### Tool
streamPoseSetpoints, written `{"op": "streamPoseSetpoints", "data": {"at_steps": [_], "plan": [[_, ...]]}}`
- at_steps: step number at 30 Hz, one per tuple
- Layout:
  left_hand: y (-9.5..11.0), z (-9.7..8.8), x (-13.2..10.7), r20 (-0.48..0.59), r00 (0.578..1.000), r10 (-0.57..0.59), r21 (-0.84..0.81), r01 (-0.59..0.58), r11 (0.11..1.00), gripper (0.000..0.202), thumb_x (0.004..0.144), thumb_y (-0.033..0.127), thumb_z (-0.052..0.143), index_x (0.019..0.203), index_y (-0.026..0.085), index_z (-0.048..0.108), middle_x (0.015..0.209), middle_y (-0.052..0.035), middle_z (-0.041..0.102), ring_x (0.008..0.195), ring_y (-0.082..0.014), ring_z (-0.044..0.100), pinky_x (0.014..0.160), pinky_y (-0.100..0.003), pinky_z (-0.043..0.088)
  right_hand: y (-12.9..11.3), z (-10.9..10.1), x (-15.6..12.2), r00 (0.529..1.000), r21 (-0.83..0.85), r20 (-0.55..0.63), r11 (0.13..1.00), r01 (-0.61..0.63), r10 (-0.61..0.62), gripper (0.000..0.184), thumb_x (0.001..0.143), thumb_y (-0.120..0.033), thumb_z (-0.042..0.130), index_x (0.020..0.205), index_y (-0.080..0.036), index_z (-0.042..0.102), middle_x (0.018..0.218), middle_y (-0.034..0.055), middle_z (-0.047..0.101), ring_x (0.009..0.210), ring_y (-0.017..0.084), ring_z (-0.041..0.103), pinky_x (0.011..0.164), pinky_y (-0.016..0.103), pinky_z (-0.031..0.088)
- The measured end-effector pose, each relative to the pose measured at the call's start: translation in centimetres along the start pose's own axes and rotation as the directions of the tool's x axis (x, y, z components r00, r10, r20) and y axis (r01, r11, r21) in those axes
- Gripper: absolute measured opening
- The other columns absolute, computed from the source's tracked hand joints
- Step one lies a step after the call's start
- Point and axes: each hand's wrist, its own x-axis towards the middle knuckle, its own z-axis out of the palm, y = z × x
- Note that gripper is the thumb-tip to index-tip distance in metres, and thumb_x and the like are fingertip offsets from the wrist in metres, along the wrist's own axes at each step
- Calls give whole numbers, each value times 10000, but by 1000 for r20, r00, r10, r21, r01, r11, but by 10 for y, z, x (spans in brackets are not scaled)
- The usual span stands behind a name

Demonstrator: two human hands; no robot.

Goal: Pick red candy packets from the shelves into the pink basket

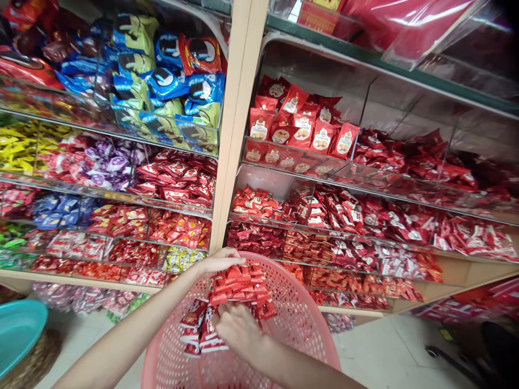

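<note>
Clasping stack of red snack packets (237, 286) over pink perforated plastic basket (302, 319): left hand (221, 261) curled on top, right hand (239, 330) closed beneath.

Forward reach by the left hand (221, 260) is blocked by the wooden shelf upright (229, 162) and the acrylic bin fronts (259, 237). The right hand (239, 332) is hemmed in by the red packets (237, 286) and the rim of the pink plastic basket (320, 335). Passage is offered above the basket, and past it over the tiled floor (385, 346) on the right
</note>
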Motion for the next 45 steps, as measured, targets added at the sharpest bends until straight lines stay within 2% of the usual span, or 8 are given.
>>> {"op": "streamPoseSetpoints", "data": {"at_steps": [14, 18, 21, 25, 29, 32, 38, 45], "plan": [[2, 0, 1, -1, 1000, 1, -2, -1, 1000, 429, 722, 577, 535, 756, 152, 586, 716, 20, 546, 686, -125, 479, 645, -219, 376, -11, 6, 4, 999, -27, -45, 999, -25, 24, 145, 804, -91, 511, 869, -121, 638, 857, 118, 649, 807, 221, 600, 575, 313, 471], [8, 1, -2, -21, 1000, -13, -6, 12, 1000, 419, 715, 571, 542, 735, 155, 591, 724, 15, 555, 704, -132, 483, 657, -222, 379, 6, -24, 2, 999, 101, -16, 994, -47, 49, 178, 816, -266, 554, 880, -132, 652, 847, 99, 665, 783, 219, 616, 594, 303, 466], [7, 1, -3, -22, 1000, 17, -15, -17, 1000, 421, 713, 571, 538, 741, 156, 599, 739, 10, 563, 729, -140, 489, 663, -224, 381, 42, -64, -4, 988, 204, -77, 972, -117, 135, 315, 855, -417, 475, 810, -168, 662, 790, 75, 674, 737, 198, 619, 645, 289, 444], [3, 1, -1, -16, 1000, 12, -30, -13, 999, 430, 719, 577, 528, 767, 155, 599, 746, 10, 569, 718, -140, 489, 660, -228, 371, 111, -115, -11, 889, 276, -259, 911, -306, 377, 405, 907, -449, 339, 787, -194, 630, 781, 45, 654, 710, 159, 599, 647, 249, 404], [2, 1, 0, -6, 1000, -10, 6, 10, 1000, 436, 727, 582, 522, 771, 155, 599, 752, 12, 572, 698, -133, 484, 648, -222, 362, 170, -140, -3, 614, 272, -404, 730, -627, 678, 309, 914, -380, 341, 943, -168, 564, 918, 89, 635, 824, 187, 605, 703, 266, 403], [2, 0, 0, 0, 1000, -1, 14, 1, 1000, 444, 726, 590, 516, 760, 154, 595, 757, 12, 572, 710, -136, 486, 652, -221, 363, 195, -145, 13, 516, 254, -317, 596, -762, 796, 374, 852, -429, 463, 1072, -130, 512, 978, 145, 626, 927, 261, 600, 749, 322, 421], [5, 0, -1, -10, 1000, -10, 12, 10, 1000, 446, 728, 593, 512, 737, 154, 589, 775, 7, 573, 727, -142, 485, 667, -233, 365, 209, -148, 36, 498, 304, -37, 484, -821, 867, 529, 728, -496, 594, 1106, -129, 548, 1101, 175, 594, 1031, 277, 573, 807, 346, 441], [9, 0, -1, -19, 999, -40, 23, 40, 999, 425, 721, 571, 529, 748, 151, 588, 788, 1, 581, 736, -149, 491, 672, -239, 365, 215, -153, 32, 559, 337, 49, 513, -789, 828, 554, 652, -407, 655, 1131, -145, 557, 1153, 156, 584, 1047, 274, 568, 800, 339, 455]]}}
